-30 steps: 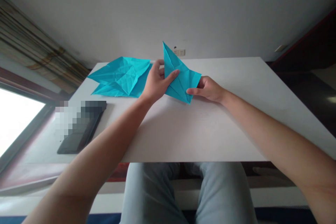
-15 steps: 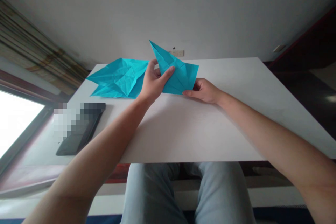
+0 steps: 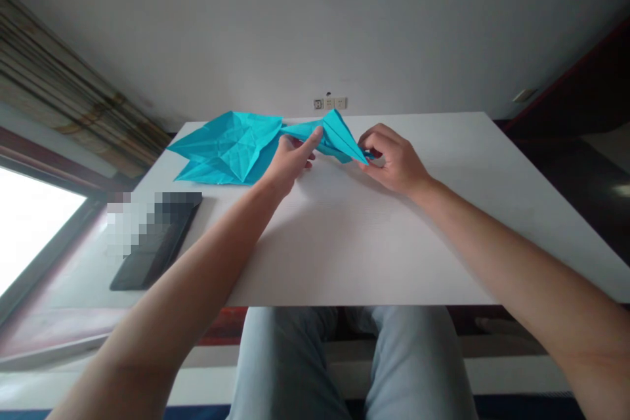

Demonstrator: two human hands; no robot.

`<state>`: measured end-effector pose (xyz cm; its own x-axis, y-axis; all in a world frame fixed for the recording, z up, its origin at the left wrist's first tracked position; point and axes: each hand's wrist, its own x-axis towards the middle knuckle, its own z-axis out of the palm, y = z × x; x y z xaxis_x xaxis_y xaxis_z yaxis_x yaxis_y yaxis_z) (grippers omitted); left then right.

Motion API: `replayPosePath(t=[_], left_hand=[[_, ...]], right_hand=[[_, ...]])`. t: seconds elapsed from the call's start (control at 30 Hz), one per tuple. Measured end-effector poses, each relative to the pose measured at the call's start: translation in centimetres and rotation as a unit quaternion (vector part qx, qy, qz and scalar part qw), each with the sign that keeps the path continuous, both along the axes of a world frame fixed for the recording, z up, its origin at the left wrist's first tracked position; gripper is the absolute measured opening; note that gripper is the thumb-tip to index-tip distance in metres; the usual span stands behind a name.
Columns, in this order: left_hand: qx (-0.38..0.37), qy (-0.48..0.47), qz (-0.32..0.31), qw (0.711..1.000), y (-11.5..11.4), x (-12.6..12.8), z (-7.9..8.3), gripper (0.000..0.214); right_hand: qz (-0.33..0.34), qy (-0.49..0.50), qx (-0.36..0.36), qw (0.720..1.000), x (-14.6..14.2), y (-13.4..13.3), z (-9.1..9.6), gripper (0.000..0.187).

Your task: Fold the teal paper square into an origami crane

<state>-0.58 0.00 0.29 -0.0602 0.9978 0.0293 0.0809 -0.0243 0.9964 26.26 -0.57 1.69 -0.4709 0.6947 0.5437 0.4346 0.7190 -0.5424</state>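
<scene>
My left hand grips the left part of a folded turquoise origami paper, with the thumb lying on top of it. My right hand pinches the paper's right tip between thumb and fingers. Held just above the table, the paper is narrow and pointed, and its pleats run lengthwise. Its left point reaches the edge of a larger creased turquoise paper sheet, which lies flat on the white table to the left of my left hand.
A dark flat case, partly pixelated, lies at the table's left side. A bright window and striped curtain are further left. Wall sockets sit behind the far edge. My jeans-clad legs show below the near edge.
The paper has been folded into a narrow shape and has swung down from its upright point. My right hand has moved up its right end, and my left hand has shifted slightly.
</scene>
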Motion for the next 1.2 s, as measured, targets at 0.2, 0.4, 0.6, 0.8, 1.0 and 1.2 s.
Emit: replayPosePath(t=[0.2, 0.4, 0.6, 0.8, 1.0, 1.2], left_hand=[[-0.033, -0.086, -0.056, 0.994, -0.4, 0.5, 1.5, 0.062], [-0.083, -0.112, -0.145, 0.980, -1.1, 0.5, 1.5, 0.043], [-0.094, -0.120, -0.111, 0.982, -1.5, 0.3, 1.1, 0.016], [-0.114, -0.114, -0.142, 0.977, -1.8, 0.4, 1.5, 0.030], [-0.111, -0.103, -0.173, 0.973, -2.1, 0.5, 1.2, 0.034], [-0.068, -0.099, -0.155, 0.980, -1.6, 0.2, 1.2, 0.035]], right_hand=[[0.070, -0.018, 0.029, 0.997, -0.1, 0.4, -0.2, 0.019], [0.112, -0.079, 0.046, 0.989, 0.2, 0.8, -0.8, 0.011], [0.135, -0.031, 0.008, 0.990, 0.3, 0.2, -0.4, 0.044], [0.007, 0.106, -0.154, 0.982, -0.3, 1.3, -1.4, 0.062], [0.052, 0.115, -0.292, 0.948, -0.7, 1.6, -2.0, 0.062], [0.043, 0.136, -0.301, 0.943, -0.7, 1.2, -1.3, 0.059]])
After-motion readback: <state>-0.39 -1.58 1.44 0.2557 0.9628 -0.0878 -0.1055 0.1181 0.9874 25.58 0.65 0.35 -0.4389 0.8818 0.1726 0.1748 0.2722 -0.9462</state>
